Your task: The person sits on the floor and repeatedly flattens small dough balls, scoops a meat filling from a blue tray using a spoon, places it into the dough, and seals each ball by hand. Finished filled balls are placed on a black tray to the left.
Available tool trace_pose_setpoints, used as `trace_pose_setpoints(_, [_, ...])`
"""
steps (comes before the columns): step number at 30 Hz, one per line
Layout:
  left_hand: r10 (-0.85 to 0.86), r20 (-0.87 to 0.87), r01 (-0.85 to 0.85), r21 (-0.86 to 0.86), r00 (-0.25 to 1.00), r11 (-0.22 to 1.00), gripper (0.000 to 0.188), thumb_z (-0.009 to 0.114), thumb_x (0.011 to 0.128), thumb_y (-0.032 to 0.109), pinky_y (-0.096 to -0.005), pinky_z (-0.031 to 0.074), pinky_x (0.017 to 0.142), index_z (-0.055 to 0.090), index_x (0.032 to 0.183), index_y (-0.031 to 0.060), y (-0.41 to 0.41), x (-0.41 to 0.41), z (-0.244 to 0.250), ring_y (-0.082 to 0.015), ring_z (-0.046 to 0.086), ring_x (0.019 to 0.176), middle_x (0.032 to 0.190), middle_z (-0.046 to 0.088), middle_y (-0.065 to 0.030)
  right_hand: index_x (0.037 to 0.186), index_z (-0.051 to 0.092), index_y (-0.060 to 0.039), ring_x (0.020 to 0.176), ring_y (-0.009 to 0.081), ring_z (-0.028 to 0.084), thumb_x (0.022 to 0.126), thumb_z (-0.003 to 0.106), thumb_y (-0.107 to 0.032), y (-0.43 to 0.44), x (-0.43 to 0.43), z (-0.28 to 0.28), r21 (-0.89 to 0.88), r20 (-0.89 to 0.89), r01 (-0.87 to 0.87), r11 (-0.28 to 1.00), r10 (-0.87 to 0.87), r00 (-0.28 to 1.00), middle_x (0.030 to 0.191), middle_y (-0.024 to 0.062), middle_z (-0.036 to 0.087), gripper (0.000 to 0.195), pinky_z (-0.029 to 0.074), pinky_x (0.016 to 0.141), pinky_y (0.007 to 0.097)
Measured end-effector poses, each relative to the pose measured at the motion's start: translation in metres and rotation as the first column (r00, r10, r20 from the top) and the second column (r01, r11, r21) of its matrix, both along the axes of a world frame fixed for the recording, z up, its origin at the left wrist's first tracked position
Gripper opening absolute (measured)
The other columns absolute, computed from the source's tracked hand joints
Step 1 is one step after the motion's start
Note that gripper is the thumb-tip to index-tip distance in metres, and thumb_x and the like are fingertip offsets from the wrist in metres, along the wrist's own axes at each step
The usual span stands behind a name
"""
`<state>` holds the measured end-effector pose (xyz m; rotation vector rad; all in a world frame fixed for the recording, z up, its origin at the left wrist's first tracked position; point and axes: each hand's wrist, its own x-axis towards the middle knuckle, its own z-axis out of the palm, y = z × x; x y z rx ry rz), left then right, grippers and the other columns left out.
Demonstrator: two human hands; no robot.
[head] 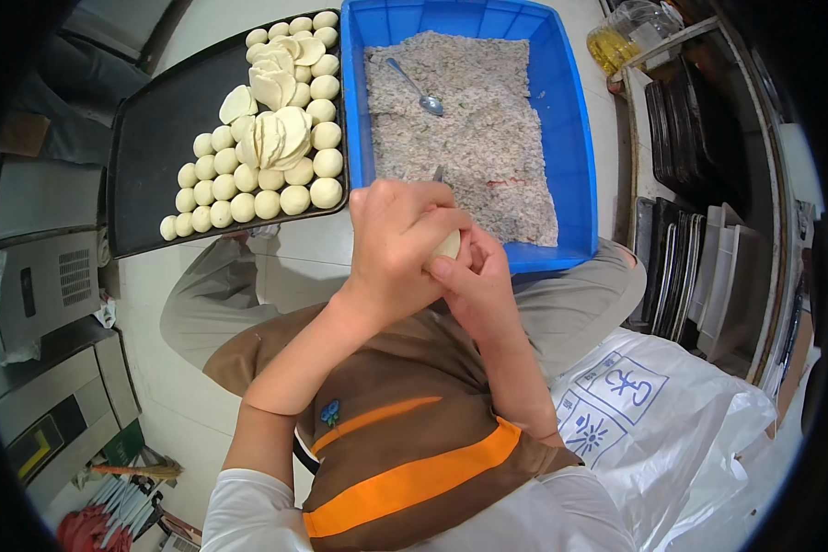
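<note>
My left hand point(395, 250) curls over a pale piece of dough point(447, 250), with its fingers meeting those of my right hand point(479, 276), whose thumb presses the dough's near side. A narrow metal tip point(439, 172) shows just beyond the left knuckles; its other end is hidden. Beyond both hands, a blue plastic tub point(579, 159) holds a minced filling point(469, 138) with a metal spoon point(429, 103) lying on it. At left, a black baking tray point(159, 152) carries rows of dough balls point(268, 205) and overlapping flattened dough rounds point(279, 138).
A rack of dark trays point(683, 131) and white plastic trays point(724, 283) stands at right, below a clear plastic container point(628, 38). A white plastic bag point(683, 441) lies beside my right leg. Grey appliances point(48, 269) and a bundle of folded umbrellas or similar items point(121, 504) are at left.
</note>
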<state>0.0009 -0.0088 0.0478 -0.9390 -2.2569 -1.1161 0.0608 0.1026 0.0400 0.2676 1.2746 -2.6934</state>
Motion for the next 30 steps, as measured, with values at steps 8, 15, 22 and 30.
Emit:
trace_pose_setpoints(8, [0.007, 0.124, 0.001, -0.063, 0.992, 0.998, 0.030, 0.070, 0.057, 0.011, -0.0341, 0.033, 0.071, 0.063, 0.086, 0.0129, -0.007, -0.002, -0.004, -0.0210, 0.050, 0.081, 0.087, 0.058, -0.0008, 0.117, 0.049, 0.0020, 0.100, 0.0111, 0.054, 0.089, 0.060, -0.025, -0.009, -0.005, -0.003, -0.171, 0.105, 0.013, 0.985, 0.005, 0.994, 0.108, 0.0048, 0.057, 0.041, 0.045, 0.087, 0.0275])
trace_pose_setpoints(15, [-0.413, 0.808, 0.012, 0.450, 0.419, 0.893, 0.050, 0.070, 0.074, 0.012, -0.0269, 0.044, 0.084, 0.053, 0.121, 0.0091, -0.067, -0.001, -0.009, -0.0126, 0.054, 0.098, 0.106, 0.060, -0.0030, 0.125, 0.044, 0.0006, 0.100, 0.0191, 0.058, 0.097, 0.044, -0.028, -0.021, -0.013, -0.023, -0.270, 0.128, -0.165, 0.949, 0.205, 0.970, 0.111, 0.0119, 0.058, 0.040, 0.047, 0.086, 0.0305])
trace_pose_setpoints(22, [0.432, 0.522, -0.560, 0.109, 0.735, 0.821, 0.030, 0.054, 0.091, 0.031, -0.0268, 0.045, 0.071, 0.057, 0.107, 0.0065, -0.238, -0.076, -0.058, -0.0111, 0.053, 0.076, 0.084, 0.059, -0.0027, 0.121, 0.047, 0.0017, 0.096, 0.0201, 0.060, 0.096, 0.044, -0.025, -0.015, -0.012, -0.020, 0.021, 0.187, -0.192, 0.981, 0.185, 0.965, 0.108, 0.0152, 0.060, 0.037, 0.048, 0.084, 0.0314])
trace_pose_setpoints(30, [0.763, 0.480, -0.384, -0.668, 0.432, 0.638, 0.048, 0.055, 0.085, 0.045, -0.0385, 0.046, 0.083, 0.056, 0.107, 0.0023, -0.363, -0.145, -0.093, -0.0314, 0.061, 0.096, 0.097, 0.065, -0.0169, 0.118, 0.049, 0.0014, 0.094, 0.0194, 0.060, 0.096, 0.043, -0.023, 0.007, -0.007, -0.026, 0.104, 0.215, -0.083, 0.991, 0.059, 0.975, 0.105, 0.0144, 0.060, 0.033, 0.048, 0.081, 0.0297])
